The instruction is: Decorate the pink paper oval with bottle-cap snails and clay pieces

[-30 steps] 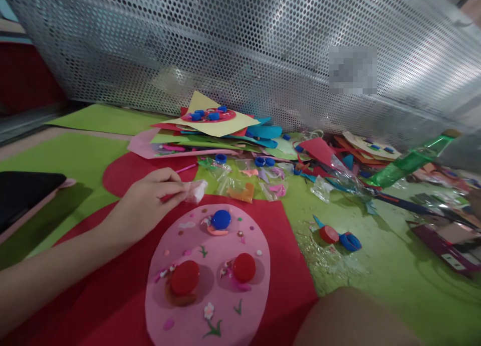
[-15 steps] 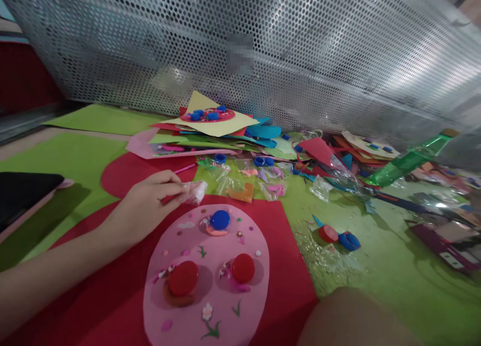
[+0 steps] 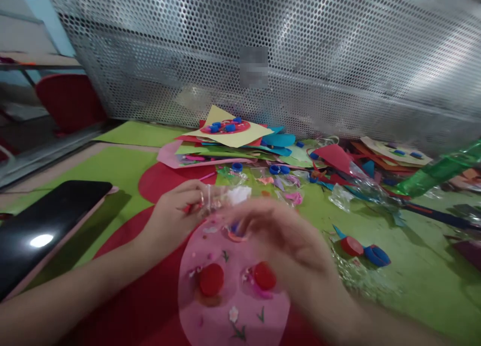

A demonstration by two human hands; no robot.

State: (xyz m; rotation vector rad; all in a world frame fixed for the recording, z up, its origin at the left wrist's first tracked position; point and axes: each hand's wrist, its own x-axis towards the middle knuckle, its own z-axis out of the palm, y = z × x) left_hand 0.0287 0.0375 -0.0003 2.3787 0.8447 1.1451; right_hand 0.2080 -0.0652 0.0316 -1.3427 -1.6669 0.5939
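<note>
My left hand (image 3: 176,213) is closed on a small clear plastic packet with white stuff in it (image 3: 235,195), held just above the far edge of a pink foam oval (image 3: 233,291). My right hand (image 3: 278,235) is blurred by motion; it hovers over the top of the oval and reaches toward the packet, so its fingers cannot be read. The oval lies on a red sheet (image 3: 150,296) and carries two red bottle caps (image 3: 211,280) and small foam flowers. A blue cap on the oval is mostly hidden behind my right hand.
A black phone (image 3: 45,230) in a pink case lies at the left. A stack of coloured foam sheets (image 3: 225,140) sits by the perforated metal screen (image 3: 300,60). Loose red and blue caps (image 3: 363,249), small packets and a green bottle (image 3: 439,168) lie to the right.
My right hand has come into view and moved over the pink oval toward the packet. The view has shifted left, showing more of the phone.
</note>
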